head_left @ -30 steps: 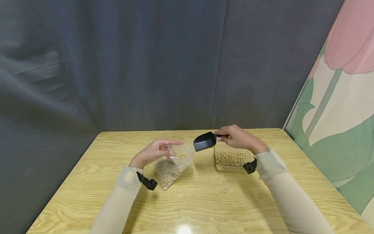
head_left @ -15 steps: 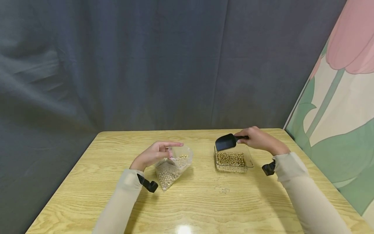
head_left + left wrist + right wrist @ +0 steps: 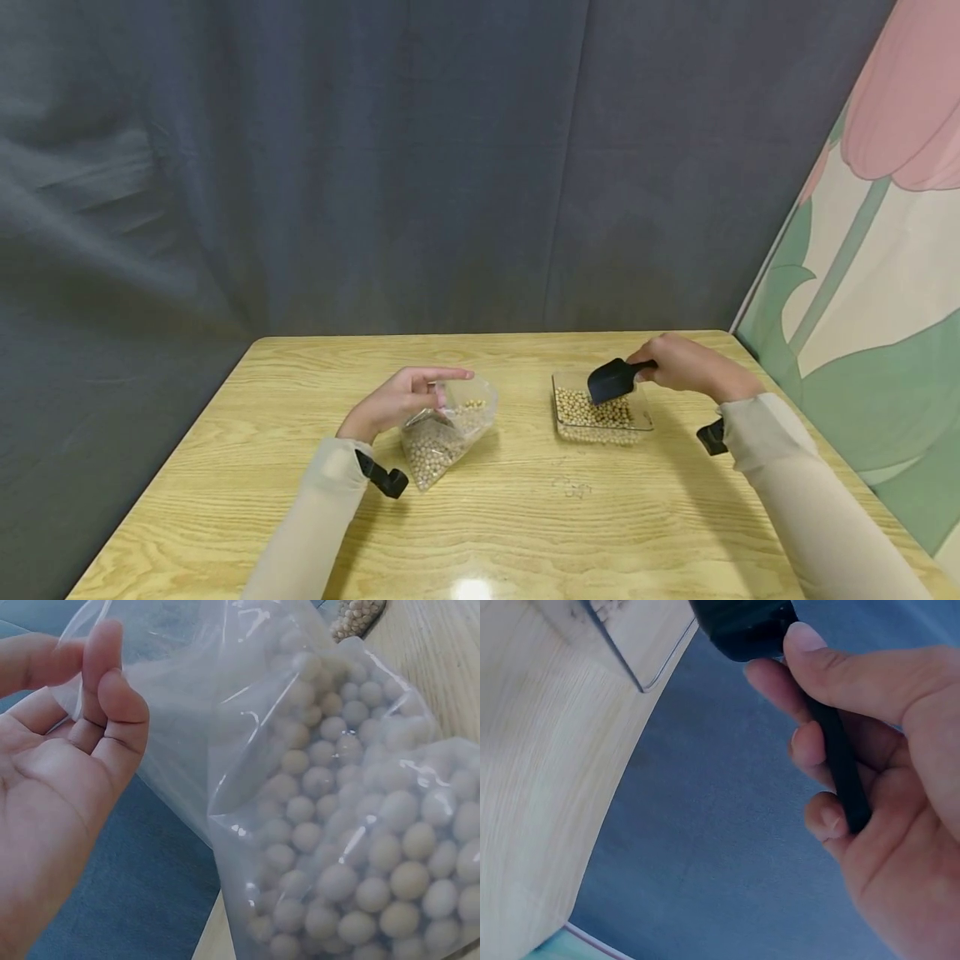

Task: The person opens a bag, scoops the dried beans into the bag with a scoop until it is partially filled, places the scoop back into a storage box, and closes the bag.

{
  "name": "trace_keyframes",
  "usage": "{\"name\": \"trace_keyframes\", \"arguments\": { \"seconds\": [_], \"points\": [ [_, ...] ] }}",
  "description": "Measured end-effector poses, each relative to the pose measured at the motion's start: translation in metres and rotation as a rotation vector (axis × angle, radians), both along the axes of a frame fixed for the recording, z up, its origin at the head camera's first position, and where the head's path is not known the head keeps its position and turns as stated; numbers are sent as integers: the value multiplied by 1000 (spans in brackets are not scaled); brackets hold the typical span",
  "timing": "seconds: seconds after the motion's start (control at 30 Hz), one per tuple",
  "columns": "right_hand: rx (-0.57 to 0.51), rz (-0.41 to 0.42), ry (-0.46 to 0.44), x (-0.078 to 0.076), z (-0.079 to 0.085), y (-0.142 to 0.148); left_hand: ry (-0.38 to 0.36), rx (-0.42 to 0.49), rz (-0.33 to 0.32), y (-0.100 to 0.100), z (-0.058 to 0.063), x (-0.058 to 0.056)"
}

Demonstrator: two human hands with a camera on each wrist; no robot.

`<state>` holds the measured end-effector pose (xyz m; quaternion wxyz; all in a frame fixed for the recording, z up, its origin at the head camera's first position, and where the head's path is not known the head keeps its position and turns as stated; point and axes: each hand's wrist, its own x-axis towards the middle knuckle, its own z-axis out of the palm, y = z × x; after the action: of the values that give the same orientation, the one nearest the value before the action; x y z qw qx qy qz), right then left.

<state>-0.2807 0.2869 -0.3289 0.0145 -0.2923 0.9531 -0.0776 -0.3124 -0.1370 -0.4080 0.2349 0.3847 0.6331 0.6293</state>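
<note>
My left hand [image 3: 393, 402] pinches the rim of a clear plastic bag [image 3: 442, 446], and its mouth hangs open to the right. Pale round soybeans [image 3: 360, 885] fill the lower part of the bag, which touches the table. By its handle, my right hand [image 3: 686, 367] grips a black scoop [image 3: 611, 381]. The scoop tilts downward, its front edge at the beans [image 3: 573, 408] inside a clear rectangular container [image 3: 642, 421]. In the right wrist view, fingers and thumb wrap the scoop's handle [image 3: 836, 761]; most of its bowl lies outside that view.
Both things stand on a light wooden table [image 3: 480, 517], the container to the right of the bag. A dark curtain [image 3: 405, 167] hangs behind the table. At the right is a wall panel with a painted tulip [image 3: 900, 108].
My right hand has carried the scoop rightward from beside the bag's mouth, then down into the container. The left hand and the bag have hardly moved.
</note>
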Motion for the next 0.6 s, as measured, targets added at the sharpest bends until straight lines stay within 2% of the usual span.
{"name": "trace_keyframes", "arguments": {
  "seconds": [0.33, 0.6],
  "points": [
    [105, -24, -46, 1, 4, -2, 3, 13, -16, 0, 0, 1],
    [150, -77, -101, 1, 3, -5, -12, -2, 3, 2, 0, 3]
  ]
}}
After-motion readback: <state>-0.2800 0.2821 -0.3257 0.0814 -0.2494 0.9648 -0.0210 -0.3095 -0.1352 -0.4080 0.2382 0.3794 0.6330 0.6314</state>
